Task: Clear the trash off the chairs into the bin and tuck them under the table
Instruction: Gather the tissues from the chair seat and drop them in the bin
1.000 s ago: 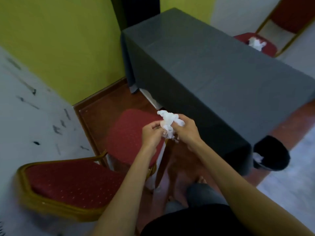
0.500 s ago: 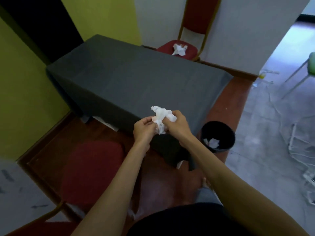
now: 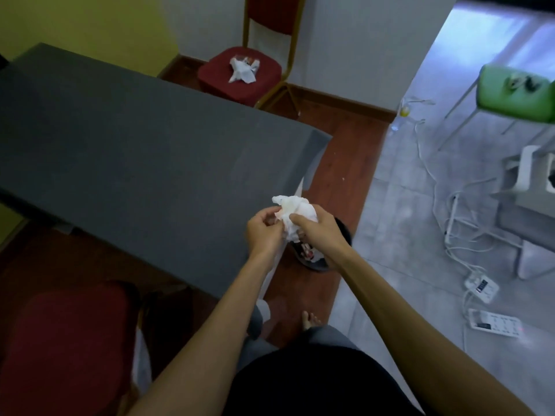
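Both hands hold a crumpled white paper wad [image 3: 295,212] in front of me, over the near right corner of the grey-clothed table [image 3: 135,151]. My left hand [image 3: 264,232] pinches its left side and my right hand [image 3: 318,232] closes on its right side. The black bin [image 3: 321,264] stands on the floor just below my hands, mostly hidden by them, with some trash inside. A red chair seat [image 3: 63,340] is at the lower left, bare. A second red chair [image 3: 264,82] beyond the table carries white crumpled trash [image 3: 242,69].
A green chair [image 3: 516,91] stands at the far right on the grey tiled floor. White cables [image 3: 450,223] and power strips [image 3: 483,288] lie on the floor to the right. A white stand [image 3: 528,175] is at the right edge. My bare foot [image 3: 310,319] is on the wooden floor.
My view has swung right, away from the near red chair and toward the bin. Both hands carried the paper wad rightward, from over the chair to above the bin.
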`<move>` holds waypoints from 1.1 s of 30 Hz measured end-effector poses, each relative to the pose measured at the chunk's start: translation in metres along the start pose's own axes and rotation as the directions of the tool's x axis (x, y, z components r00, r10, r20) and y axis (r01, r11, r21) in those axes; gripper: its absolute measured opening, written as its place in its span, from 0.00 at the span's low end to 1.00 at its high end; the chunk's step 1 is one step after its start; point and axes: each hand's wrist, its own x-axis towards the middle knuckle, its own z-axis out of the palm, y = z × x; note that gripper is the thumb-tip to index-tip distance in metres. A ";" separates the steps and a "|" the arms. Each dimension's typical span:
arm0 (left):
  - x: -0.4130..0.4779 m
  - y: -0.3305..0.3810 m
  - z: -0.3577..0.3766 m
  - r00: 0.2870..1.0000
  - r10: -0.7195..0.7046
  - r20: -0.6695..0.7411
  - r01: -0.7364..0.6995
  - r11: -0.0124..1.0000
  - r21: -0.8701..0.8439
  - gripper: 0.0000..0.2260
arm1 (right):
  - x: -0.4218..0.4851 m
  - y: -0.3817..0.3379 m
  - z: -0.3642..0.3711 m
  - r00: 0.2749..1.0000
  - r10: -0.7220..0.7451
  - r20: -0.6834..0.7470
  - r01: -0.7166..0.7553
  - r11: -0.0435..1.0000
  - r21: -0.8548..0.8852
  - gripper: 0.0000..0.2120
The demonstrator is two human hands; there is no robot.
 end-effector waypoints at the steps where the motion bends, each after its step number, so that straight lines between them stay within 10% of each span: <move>1: 0.004 -0.002 0.012 1.000 -0.019 -0.009 0.019 1.000 0.015 0.10 | 0.007 0.001 -0.010 1.000 0.024 0.012 -0.024 1.000 0.006 0.12; 24: 0.244 -0.314 0.191 0.947 -0.290 0.137 0.174 0.824 0.539 0.15 | 0.285 0.333 -0.043 0.910 0.353 -0.217 -0.390 0.907 -0.158 0.28; 33: 0.241 -0.283 0.185 0.947 -0.289 0.143 0.172 0.827 0.535 0.25 | 0.286 0.344 -0.039 0.939 0.312 -0.145 -0.339 0.911 -0.236 0.28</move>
